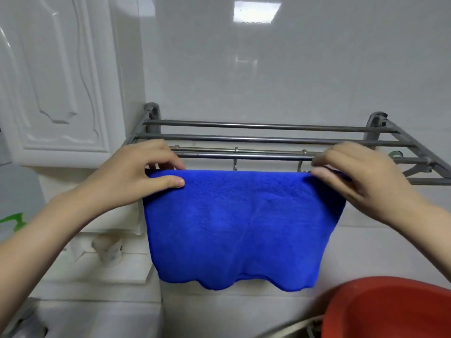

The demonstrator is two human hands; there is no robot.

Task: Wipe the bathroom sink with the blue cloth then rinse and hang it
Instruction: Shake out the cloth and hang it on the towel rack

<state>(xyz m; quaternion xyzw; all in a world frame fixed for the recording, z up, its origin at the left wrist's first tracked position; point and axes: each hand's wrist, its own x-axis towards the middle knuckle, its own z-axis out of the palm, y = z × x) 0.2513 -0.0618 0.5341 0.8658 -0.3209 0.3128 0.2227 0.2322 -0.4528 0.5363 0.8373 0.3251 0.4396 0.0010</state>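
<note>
The white tiled wall (268, 69) carries a steel multi-bar towel rack (268, 140). The blue rectangular plush cloth (241, 228) hangs over the front bar. Your left hand (136, 172) pinches its top corner at 9 o'clock, and your right hand (361, 181) pinches the corner at 3 o'clock. A red plastic basin (390, 311) sits at 5 o'clock.

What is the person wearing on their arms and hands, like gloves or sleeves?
Nothing at all. The left hand and the right hand are bare, with no gloves or rings. No sleeve, watch or bracelet shows anywhere up to the picture's edge.
</note>
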